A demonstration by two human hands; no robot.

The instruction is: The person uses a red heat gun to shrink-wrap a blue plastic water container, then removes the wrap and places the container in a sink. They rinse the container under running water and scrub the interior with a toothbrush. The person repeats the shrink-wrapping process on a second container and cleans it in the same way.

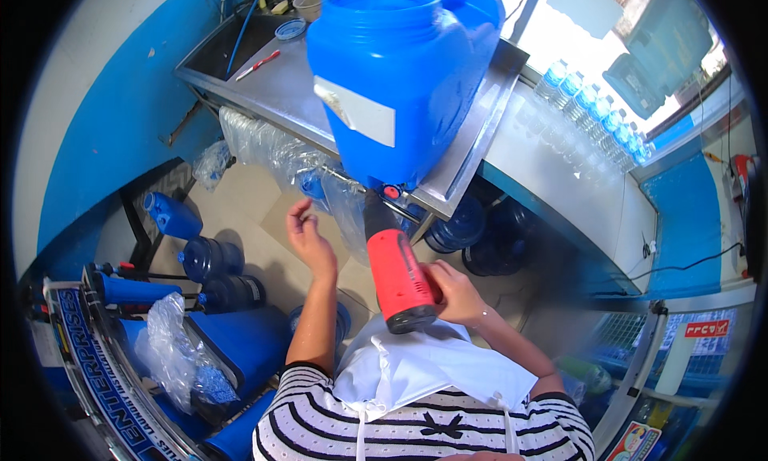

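My right hand (458,293) is wrapped round the grip of a red heat gun (398,277). The gun's black nozzle points away from me, toward a red round fitting (391,191) low on a large blue plastic container (432,101). Whether nozzle and fitting touch, I cannot tell. The container stands upright with its wide mouth uncovered and a blank white label on its front. My left hand (312,241) is raised left of the nozzle, fingers loosely bent and apart, holding nothing. Clear plastic sheeting (264,141) hangs beyond it.
The container stands on a steel sink counter (280,105) with a red pen-like tool (258,65) and a blue lid (290,29). Small clear bottles (592,105) line the white counter at right. Large blue water bottles (456,225) sit underneath; more jugs (172,215) occupy the left floor.
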